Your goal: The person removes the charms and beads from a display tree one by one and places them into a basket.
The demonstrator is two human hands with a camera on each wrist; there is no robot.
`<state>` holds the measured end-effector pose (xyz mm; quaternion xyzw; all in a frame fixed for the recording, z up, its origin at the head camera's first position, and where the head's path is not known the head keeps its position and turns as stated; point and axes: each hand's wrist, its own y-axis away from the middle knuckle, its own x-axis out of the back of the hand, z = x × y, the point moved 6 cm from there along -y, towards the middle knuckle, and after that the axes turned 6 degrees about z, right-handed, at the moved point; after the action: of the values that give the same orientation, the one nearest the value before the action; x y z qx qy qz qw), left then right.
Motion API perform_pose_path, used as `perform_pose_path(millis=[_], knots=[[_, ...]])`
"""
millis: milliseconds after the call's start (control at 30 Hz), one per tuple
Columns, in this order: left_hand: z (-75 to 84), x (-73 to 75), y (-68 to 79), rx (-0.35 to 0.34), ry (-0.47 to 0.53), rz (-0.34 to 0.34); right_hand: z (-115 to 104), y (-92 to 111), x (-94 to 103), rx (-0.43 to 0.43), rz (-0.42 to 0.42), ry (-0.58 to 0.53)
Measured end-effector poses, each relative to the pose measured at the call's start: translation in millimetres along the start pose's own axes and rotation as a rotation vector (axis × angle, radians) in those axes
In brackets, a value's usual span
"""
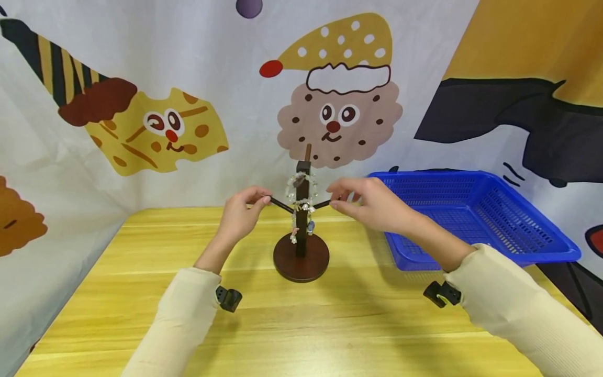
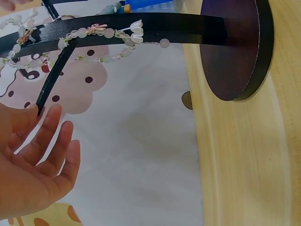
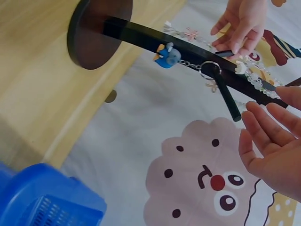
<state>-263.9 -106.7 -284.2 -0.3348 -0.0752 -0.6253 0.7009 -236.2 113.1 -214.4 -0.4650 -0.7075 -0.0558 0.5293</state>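
A dark wooden jewelry stand (image 1: 300, 245) with a round base (image 1: 301, 266) stands upright on the table. My left hand (image 1: 242, 212) pinches the tip of its left peg (image 2: 54, 77) between thumb and forefinger. On that peg hangs a beaded bracelet (image 2: 109, 33) with a pink charm and white flower beads. My right hand (image 1: 369, 201) is at the end of the right peg (image 3: 228, 100), its fingers loosely bent beside the tip. A keychain with a blue figure charm (image 3: 167, 56) hangs from this peg by its ring. A clear-beaded bracelet (image 1: 289, 191) hangs higher up.
A blue plastic basket (image 1: 485, 251) stands at the right, behind my right forearm. The light wooden table (image 1: 301, 324) ends at a white cloth backdrop (image 1: 249, 136) printed with cartoon figures. An upper peg (image 1: 308, 153) rises behind the post top.
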Motion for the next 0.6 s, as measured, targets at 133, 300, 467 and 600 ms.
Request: perform_pose_path(millis=[133,300,467,600], knots=[[-0.3,-0.3,0.2,0.002,0.002,0.005,-5.2,-7.4,1.2,0.002,0.012,-0.024],[-0.7,-0.9,0.5,0.01,0.008,0.006,-8.4,-15.3,-1.7,-0.019,0.018,-0.043],[-1.0,-0.7,0.8,0.014,0.006,0.005,-10.9,-21.3,-4.3,-0.02,0.057,-0.063],[-1.4,-0.7,0.6,0.004,0.012,0.004,-11.3,-25.1,-8.0,-0.026,0.097,-0.082]])
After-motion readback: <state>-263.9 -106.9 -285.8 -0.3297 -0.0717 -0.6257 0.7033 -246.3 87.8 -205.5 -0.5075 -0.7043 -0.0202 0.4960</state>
